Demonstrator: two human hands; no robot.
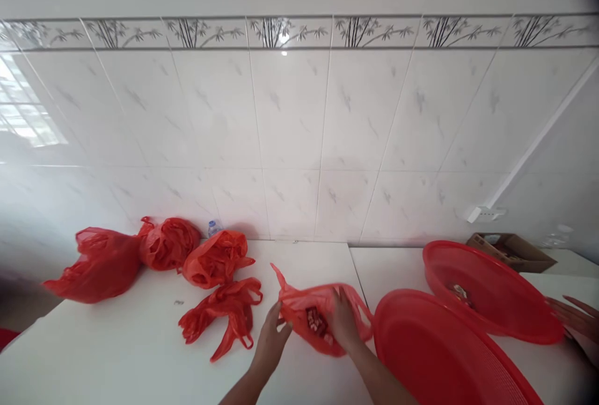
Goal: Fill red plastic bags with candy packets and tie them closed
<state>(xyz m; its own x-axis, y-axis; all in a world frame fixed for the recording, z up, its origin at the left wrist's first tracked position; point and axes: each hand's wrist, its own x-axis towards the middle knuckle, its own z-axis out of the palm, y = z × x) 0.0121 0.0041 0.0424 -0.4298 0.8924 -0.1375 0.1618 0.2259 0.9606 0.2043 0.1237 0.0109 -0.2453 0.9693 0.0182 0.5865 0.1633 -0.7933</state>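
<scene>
A red plastic bag (pixel 302 296) lies on the white table with its mouth spread wide. Small reddish-brown pieces (pixel 317 322), too small to name, sit inside it. At the bag's left edge, my left hand (pixel 272 337) is closed, pinching the rim between thumb and fingers. My right hand (pixel 344 317) reaches into the right side of the mouth; its fingers are blurred and partly covered by the plastic, so their grip is unclear. A crumpled red plastic bag (pixel 224 314) rests to the left of my left hand.
Several filled red bags, among them a large one (pixel 105 264), stand at the left near a clear bottle (pixel 213 228). On the right are a red basket (pixel 402 305) and another red basket (pixel 435 255), touched by another person's hand (pixel 575 316). A cardboard box (pixel 533 252) stands behind.
</scene>
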